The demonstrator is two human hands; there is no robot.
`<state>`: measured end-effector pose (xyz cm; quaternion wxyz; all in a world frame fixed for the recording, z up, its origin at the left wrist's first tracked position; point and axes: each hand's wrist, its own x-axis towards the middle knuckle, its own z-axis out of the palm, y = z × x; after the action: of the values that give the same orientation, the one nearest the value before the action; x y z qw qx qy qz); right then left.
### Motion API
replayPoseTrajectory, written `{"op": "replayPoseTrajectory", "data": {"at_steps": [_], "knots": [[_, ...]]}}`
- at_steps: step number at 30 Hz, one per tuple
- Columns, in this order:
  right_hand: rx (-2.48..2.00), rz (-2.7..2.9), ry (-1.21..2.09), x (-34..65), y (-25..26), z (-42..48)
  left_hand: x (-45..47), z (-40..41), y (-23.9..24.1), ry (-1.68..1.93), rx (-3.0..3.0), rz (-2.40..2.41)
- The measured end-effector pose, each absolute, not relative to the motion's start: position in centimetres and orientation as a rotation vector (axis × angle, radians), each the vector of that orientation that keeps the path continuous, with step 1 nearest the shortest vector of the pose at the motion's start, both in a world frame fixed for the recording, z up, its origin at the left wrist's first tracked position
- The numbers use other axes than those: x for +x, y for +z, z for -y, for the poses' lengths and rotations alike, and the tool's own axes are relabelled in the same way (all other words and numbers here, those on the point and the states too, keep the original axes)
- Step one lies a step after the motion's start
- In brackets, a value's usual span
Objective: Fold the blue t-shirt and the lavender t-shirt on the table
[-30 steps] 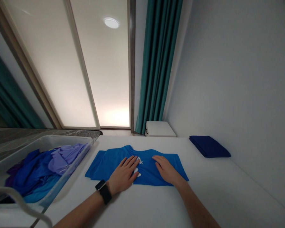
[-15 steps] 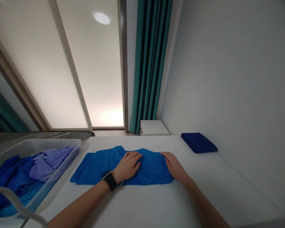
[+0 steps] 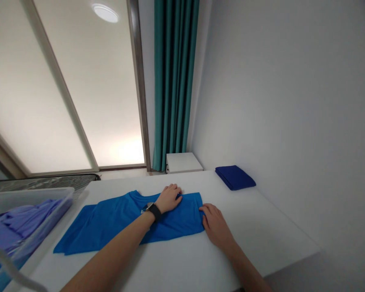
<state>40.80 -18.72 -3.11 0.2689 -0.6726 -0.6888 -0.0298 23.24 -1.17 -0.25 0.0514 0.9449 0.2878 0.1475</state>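
A blue T-shirt [image 3: 109,221] lies folded into a long flat strip on the white table, its neckline toward the far side. My left hand [image 3: 169,198], with a dark watch on the wrist, rests palm down on the shirt right of the neckline, fingers stretched out. At the shirt's right end, my right hand [image 3: 216,227] touches the edge with its fingertips. Its fingers are slightly bent, with the thumb apart from the index finger.
A clear plastic bin [image 3: 65,198] of purple and blue clothes stands at the left, a pale curved bar [image 3: 12,269] before it. A folded navy cloth [image 3: 235,177] lies near the wall at the table's [image 3: 176,267] far right. Behind stands a white cabinet [image 3: 184,162].
My right hand has slid from on top of the shirt to its right edge. My left hand has shifted toward the shirt's far edge. The view has turned right.
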Motion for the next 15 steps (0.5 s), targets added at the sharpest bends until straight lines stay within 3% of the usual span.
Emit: {"op": "replayPoseTrajectory", "data": {"at_steps": [15], "knots": [[-1.783,1.768,-0.076,41.2,-3.1,18.6,23.4,-0.1,-1.3,0.464,2.911,-0.920]]}}
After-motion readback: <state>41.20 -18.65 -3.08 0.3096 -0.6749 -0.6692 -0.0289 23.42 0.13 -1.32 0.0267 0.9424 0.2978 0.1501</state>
